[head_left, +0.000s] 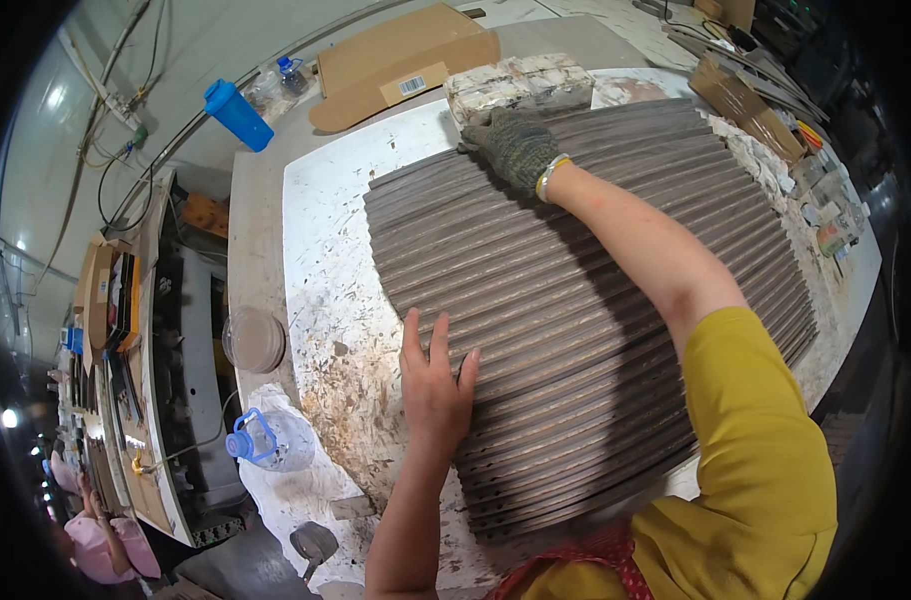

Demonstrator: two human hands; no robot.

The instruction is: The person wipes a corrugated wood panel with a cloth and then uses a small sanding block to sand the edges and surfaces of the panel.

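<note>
left hand [433,385] flat, fingers spread on near-left edge of fanned brown strips [585,300]; gloved right hand [515,145] curled over far edge. uneven push could slide the stack out of line.

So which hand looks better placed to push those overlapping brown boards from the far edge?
Probably the right hand: gloved, it already rests on the far edge of the boards. The bare left hand lies flat on their near left edge.

Fanned brown boards [575,300] cover most of white worktable [320,200] under my arms; bare strip open along their left edge, bounded by round lid [254,338] and clear jug [273,440]; pale block [520,85] closes far edge, clutter [825,210] crowds right
</note>
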